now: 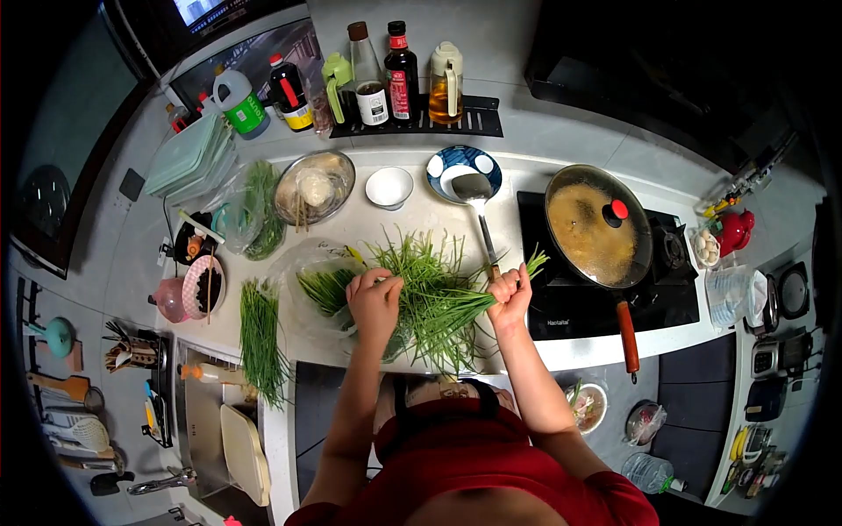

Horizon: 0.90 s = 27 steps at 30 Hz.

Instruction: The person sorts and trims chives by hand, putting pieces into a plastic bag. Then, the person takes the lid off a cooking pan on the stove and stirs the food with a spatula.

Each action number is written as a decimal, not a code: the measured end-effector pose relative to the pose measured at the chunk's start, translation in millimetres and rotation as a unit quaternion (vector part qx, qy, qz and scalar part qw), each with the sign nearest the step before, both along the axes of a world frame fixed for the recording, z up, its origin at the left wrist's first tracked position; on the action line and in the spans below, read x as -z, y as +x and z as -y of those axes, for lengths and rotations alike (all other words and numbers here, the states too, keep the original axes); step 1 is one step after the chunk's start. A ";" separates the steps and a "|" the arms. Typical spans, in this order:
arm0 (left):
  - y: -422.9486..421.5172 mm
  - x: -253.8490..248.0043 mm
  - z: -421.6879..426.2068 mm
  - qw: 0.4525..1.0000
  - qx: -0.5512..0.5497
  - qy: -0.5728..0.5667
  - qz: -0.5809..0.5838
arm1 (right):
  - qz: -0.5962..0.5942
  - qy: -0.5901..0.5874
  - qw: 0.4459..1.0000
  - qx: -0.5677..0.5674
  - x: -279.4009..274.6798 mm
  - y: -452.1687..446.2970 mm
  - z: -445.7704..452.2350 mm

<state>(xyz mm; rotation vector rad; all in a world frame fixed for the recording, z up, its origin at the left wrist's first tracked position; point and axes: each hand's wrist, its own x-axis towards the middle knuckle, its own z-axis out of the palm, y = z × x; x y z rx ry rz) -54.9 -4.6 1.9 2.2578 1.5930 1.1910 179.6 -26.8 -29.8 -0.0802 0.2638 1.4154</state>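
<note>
One bunch of green stalks point(452, 317) lies at the centre of the frame, its right end clenched in my right hand point(509, 296), the rest spreading towards my left hand point(374, 302), whose fingers are curled; I can't tell whether they pinch anything. Just left, a clear bag point(296, 317) holds more greens. At upper left, a steel bowl point(288, 206) contains a pale lump; at right, a lidded pan point(583, 228) contains something brown.
</note>
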 end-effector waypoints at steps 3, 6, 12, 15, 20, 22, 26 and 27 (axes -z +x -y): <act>-6.2 3.2 0.7 0.995 0.035 -0.070 0.056 | -0.010 -0.014 1.000 0.016 5.3 10.6 -0.2; 6.2 -30.4 16.1 0.991 0.060 -0.052 0.109 | -0.034 -0.013 0.999 0.023 5.3 13.3 -1.1; 18.9 -41.2 34.1 0.965 0.241 -0.066 0.080 | -0.027 -0.022 0.999 0.033 2.3 12.8 -3.3; 22.2 -38.2 35.0 0.965 0.248 -0.077 0.043 | -0.029 -0.021 0.999 0.034 1.6 13.6 -4.2; 23.4 -37.3 36.3 0.969 0.232 -0.084 0.002 | -0.022 -0.020 0.999 0.032 4.0 14.4 -5.1; 26.6 -39.2 36.2 0.972 0.222 -0.078 0.002 | -0.023 -0.021 0.999 0.031 3.9 14.1 -5.4; 30.2 -33.6 33.1 0.974 0.214 -0.070 -0.015 | -0.034 -0.020 0.999 0.023 2.7 11.7 -5.5; 31.3 -32.3 32.2 0.975 0.212 -0.066 -0.017 | -0.035 -0.019 0.999 0.021 2.5 11.2 -5.6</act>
